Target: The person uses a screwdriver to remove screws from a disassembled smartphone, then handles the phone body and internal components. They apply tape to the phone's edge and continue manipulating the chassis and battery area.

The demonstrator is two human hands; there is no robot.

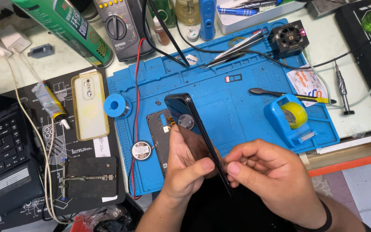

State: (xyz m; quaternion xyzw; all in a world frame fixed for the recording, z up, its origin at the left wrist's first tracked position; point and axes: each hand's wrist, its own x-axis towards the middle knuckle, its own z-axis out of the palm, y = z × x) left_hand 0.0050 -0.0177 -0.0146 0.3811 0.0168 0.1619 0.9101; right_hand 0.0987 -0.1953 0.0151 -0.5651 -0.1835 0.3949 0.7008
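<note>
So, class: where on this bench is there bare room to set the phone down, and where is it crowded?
Bare blue mat lies between the phone in both hands and the blue tape dispenser, below the tweezers. A smaller bare strip of white bench runs beside the green spray can, near the chargers. The back edge, with multimeter and bottles, is crowded.

White workbench (357, 116) with an orange-edged front, pale tiled floor (366, 189) at right, bright even light
</note>
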